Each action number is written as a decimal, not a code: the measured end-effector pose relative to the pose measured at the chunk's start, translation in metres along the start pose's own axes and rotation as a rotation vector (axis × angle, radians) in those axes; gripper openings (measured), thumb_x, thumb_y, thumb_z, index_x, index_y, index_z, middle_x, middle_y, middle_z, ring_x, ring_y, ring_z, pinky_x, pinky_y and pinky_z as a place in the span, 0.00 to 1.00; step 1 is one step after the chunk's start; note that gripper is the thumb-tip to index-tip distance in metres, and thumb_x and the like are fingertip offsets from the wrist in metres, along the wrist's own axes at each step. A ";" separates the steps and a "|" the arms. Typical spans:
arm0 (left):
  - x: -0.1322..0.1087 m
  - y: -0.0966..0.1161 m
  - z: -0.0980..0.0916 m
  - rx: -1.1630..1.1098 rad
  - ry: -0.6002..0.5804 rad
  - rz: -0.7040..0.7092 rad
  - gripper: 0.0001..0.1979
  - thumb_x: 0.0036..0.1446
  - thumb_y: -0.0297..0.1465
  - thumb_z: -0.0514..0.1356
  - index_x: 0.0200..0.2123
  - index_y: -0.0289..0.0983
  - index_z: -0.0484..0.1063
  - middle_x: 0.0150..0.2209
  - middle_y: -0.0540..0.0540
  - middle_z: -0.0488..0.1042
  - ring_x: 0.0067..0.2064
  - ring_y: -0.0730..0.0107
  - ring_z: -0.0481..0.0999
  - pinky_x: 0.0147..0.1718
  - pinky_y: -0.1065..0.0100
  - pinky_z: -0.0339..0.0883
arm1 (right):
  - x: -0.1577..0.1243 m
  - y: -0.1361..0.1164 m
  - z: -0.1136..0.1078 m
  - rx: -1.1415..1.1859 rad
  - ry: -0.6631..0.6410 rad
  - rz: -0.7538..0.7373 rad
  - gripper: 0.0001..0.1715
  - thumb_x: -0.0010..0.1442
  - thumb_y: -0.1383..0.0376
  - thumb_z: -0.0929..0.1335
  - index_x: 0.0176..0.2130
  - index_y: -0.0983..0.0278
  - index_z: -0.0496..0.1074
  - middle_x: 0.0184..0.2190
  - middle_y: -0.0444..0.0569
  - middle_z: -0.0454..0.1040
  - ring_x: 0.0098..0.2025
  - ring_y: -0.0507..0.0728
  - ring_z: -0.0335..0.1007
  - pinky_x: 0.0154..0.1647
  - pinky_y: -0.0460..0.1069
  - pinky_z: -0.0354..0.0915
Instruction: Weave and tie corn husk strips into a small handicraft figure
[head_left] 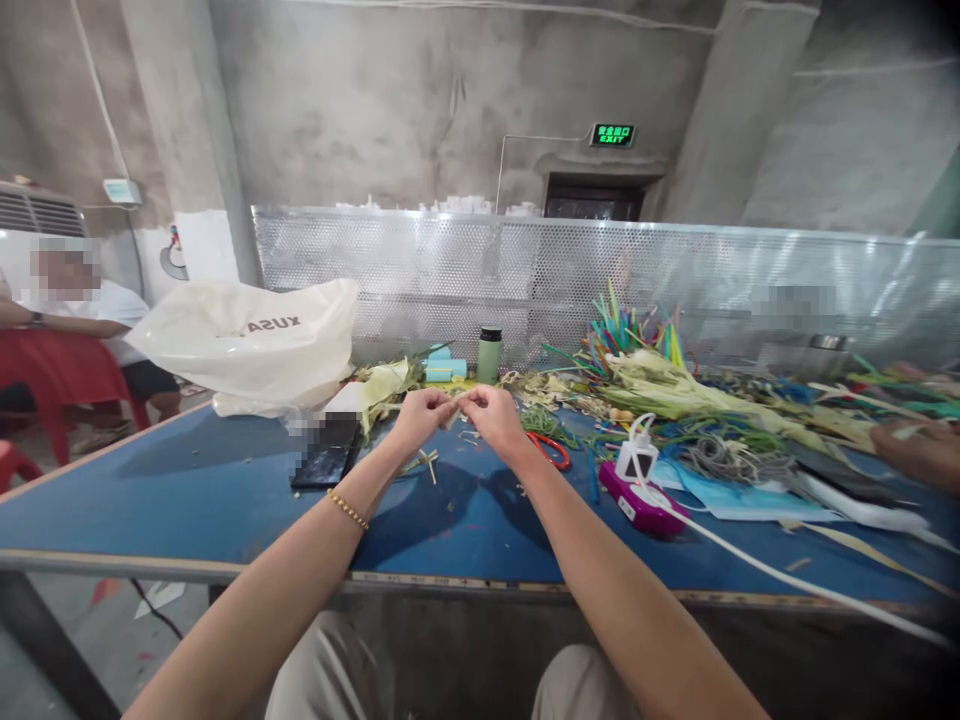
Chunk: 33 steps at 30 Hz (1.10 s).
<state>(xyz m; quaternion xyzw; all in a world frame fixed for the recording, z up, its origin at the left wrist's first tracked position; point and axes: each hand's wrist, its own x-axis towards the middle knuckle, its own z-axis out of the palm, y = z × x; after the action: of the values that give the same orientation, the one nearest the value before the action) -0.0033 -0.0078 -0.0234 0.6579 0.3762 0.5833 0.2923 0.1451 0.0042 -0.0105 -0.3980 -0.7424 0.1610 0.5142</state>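
Observation:
My left hand (421, 412) and my right hand (491, 410) meet above the blue table (225, 500), fingers pinched together on a small pale strip of leaf or husk (455, 406) held between them. A gold bead bracelet (347, 509) circles my left wrist. Small husk scraps (427, 462) lie on the table just under my hands. Red-handled scissors (551, 450) rest to the right of my right hand, and a dark phone (328, 452) lies to the left.
A white plastic bag (251, 345) sits at the back left, with a green bottle (489, 355) and a heap of husks and coloured strips (660, 385) further right. A purple power strip (645, 500) with a white cable lies right. Another person's hand (911, 450) shows at the far right; a seated person is far left.

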 end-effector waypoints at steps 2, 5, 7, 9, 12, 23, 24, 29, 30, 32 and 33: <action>-0.001 0.001 0.000 -0.022 -0.024 -0.017 0.14 0.48 0.39 0.63 0.20 0.35 0.68 0.17 0.51 0.65 0.21 0.76 0.62 0.22 0.71 0.54 | 0.000 0.000 0.000 -0.033 0.019 -0.011 0.08 0.53 0.65 0.67 0.24 0.64 0.70 0.18 0.43 0.70 0.23 0.52 0.64 0.26 0.45 0.59; -0.002 0.004 0.001 -0.055 -0.025 -0.050 0.13 0.48 0.38 0.63 0.20 0.35 0.68 0.17 0.51 0.65 0.20 0.76 0.63 0.21 0.71 0.54 | -0.001 -0.001 0.003 -0.068 0.054 -0.037 0.08 0.54 0.65 0.67 0.25 0.64 0.69 0.20 0.44 0.71 0.24 0.52 0.66 0.29 0.46 0.61; -0.003 0.005 0.001 -0.075 -0.024 -0.081 0.12 0.48 0.36 0.63 0.20 0.35 0.68 0.17 0.51 0.65 0.19 0.76 0.64 0.20 0.71 0.54 | -0.002 -0.001 0.004 -0.074 0.072 -0.053 0.06 0.54 0.65 0.67 0.26 0.64 0.70 0.21 0.45 0.72 0.25 0.53 0.67 0.30 0.46 0.62; -0.003 0.006 0.001 -0.116 -0.030 -0.115 0.12 0.47 0.35 0.62 0.19 0.35 0.68 0.16 0.51 0.65 0.19 0.76 0.64 0.20 0.71 0.54 | -0.003 -0.002 0.005 -0.070 0.082 -0.095 0.04 0.54 0.67 0.67 0.28 0.64 0.71 0.24 0.45 0.74 0.26 0.53 0.68 0.32 0.46 0.63; -0.003 0.007 0.000 -0.213 -0.033 -0.158 0.12 0.45 0.35 0.63 0.18 0.35 0.67 0.17 0.51 0.65 0.18 0.76 0.64 0.20 0.71 0.54 | -0.004 -0.002 0.005 -0.105 0.096 -0.246 0.05 0.56 0.68 0.67 0.31 0.64 0.74 0.28 0.47 0.75 0.30 0.54 0.70 0.35 0.47 0.64; -0.003 0.014 -0.006 -0.423 -0.071 -0.209 0.04 0.39 0.28 0.61 0.19 0.33 0.69 0.18 0.50 0.67 0.19 0.76 0.65 0.21 0.70 0.54 | -0.010 -0.008 -0.005 -0.367 0.007 -0.550 0.13 0.66 0.68 0.62 0.39 0.63 0.76 0.35 0.51 0.75 0.40 0.56 0.70 0.44 0.49 0.63; -0.003 0.014 -0.006 -0.424 -0.070 -0.207 0.03 0.39 0.28 0.60 0.20 0.33 0.69 0.18 0.50 0.67 0.19 0.76 0.65 0.21 0.70 0.54 | -0.010 -0.009 -0.006 -0.402 -0.003 -0.565 0.13 0.66 0.68 0.62 0.39 0.64 0.77 0.35 0.51 0.75 0.40 0.56 0.69 0.44 0.49 0.63; 0.000 0.009 -0.006 -0.461 -0.047 -0.200 0.04 0.41 0.27 0.59 0.18 0.34 0.67 0.19 0.50 0.66 0.20 0.75 0.65 0.21 0.70 0.55 | -0.012 -0.018 -0.006 -0.583 -0.022 -0.624 0.14 0.67 0.69 0.62 0.40 0.65 0.77 0.34 0.52 0.75 0.39 0.57 0.68 0.43 0.49 0.61; 0.000 0.009 -0.007 -0.482 -0.039 -0.204 0.07 0.42 0.28 0.60 0.17 0.35 0.65 0.18 0.50 0.65 0.20 0.76 0.65 0.21 0.70 0.55 | -0.012 -0.019 -0.006 -0.614 -0.023 -0.628 0.14 0.67 0.69 0.62 0.40 0.65 0.77 0.33 0.52 0.74 0.39 0.57 0.68 0.42 0.49 0.61; 0.000 0.009 -0.007 -0.510 -0.051 -0.204 0.11 0.44 0.31 0.62 0.17 0.36 0.64 0.18 0.52 0.63 0.20 0.76 0.64 0.21 0.70 0.56 | -0.014 -0.021 -0.006 -0.654 -0.025 -0.631 0.14 0.66 0.69 0.62 0.39 0.66 0.77 0.33 0.53 0.74 0.38 0.57 0.67 0.42 0.50 0.61; 0.000 0.009 -0.008 -0.510 -0.065 -0.199 0.12 0.45 0.33 0.63 0.18 0.35 0.65 0.18 0.52 0.62 0.20 0.76 0.63 0.21 0.70 0.56 | -0.014 -0.022 -0.006 -0.660 -0.024 -0.630 0.14 0.66 0.70 0.62 0.39 0.66 0.77 0.33 0.53 0.74 0.38 0.57 0.67 0.42 0.50 0.61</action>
<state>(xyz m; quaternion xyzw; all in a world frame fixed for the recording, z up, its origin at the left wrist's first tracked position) -0.0098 -0.0130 -0.0143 0.5413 0.2702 0.6061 0.5163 0.1435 -0.0211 -0.0030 -0.2935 -0.8447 -0.2438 0.3753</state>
